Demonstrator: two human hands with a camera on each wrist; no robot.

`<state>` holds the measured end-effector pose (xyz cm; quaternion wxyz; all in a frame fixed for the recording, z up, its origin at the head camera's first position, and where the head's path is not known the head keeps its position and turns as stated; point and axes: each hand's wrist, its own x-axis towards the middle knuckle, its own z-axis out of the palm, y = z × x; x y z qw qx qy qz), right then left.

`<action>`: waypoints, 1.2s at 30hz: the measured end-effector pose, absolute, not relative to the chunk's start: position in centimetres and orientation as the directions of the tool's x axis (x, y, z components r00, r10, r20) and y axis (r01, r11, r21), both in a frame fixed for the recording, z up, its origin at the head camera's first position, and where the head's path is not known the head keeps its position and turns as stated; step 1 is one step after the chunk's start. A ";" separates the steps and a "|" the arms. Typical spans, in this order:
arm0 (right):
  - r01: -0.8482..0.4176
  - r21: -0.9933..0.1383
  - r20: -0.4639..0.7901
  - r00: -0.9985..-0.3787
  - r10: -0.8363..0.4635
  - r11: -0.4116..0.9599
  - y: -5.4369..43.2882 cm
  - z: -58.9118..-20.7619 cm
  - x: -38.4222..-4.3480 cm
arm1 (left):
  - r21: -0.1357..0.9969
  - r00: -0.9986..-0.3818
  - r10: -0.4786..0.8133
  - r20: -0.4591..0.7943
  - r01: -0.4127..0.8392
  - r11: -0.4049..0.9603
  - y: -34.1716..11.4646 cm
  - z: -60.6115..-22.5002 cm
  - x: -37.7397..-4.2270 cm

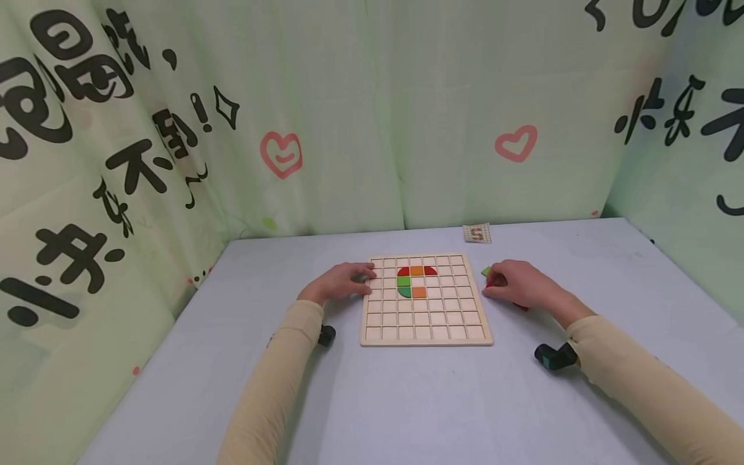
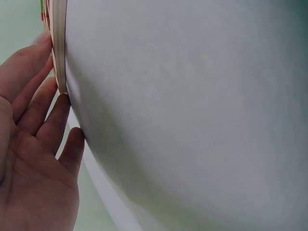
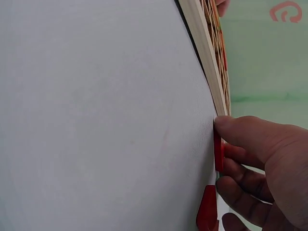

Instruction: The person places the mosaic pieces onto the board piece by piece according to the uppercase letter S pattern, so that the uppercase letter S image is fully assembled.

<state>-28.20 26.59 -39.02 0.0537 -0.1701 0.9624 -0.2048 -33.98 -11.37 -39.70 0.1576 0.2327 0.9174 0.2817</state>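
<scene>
A light wooden grid board (image 1: 427, 334) lies flat on the table. Several coloured pieces fill cells in its upper middle: red, an orange square (image 1: 416, 270), a green square (image 1: 403, 281) and a rounded darker green piece (image 1: 404, 292). My left hand (image 1: 341, 281) rests at the board's left edge, its fingertips touching the side with fingers loosely extended. Just off the right edge, my right hand (image 1: 519, 283) pinches a flat red piece (image 3: 219, 153) between thumb and fingers, close to the tabletop. Another red piece (image 3: 207, 209) lies below that hand, and a green piece (image 1: 485, 271) shows beyond the fingers.
A small printed card (image 1: 477, 233) lies near the table's back edge, behind the board's right corner. The white table (image 1: 407, 407) is enclosed by a pale green curtain (image 1: 349, 116) with black lettering and red hearts. Dark wrist cameras sit under both sleeves.
</scene>
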 end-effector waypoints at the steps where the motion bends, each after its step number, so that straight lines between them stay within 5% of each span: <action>1: -0.314 -0.408 -0.029 -0.934 -0.356 0.857 26.6 -39.0 -28.2 | 0.589 -0.841 0.517 -0.157 0.340 0.733 -11.4 -39.7 -34.0; 36: -0.256 -0.440 -0.041 -0.952 -0.305 0.861 26.2 -39.1 -28.0 | 0.591 -0.846 0.510 -0.159 0.332 0.735 -11.3 -39.7 -33.8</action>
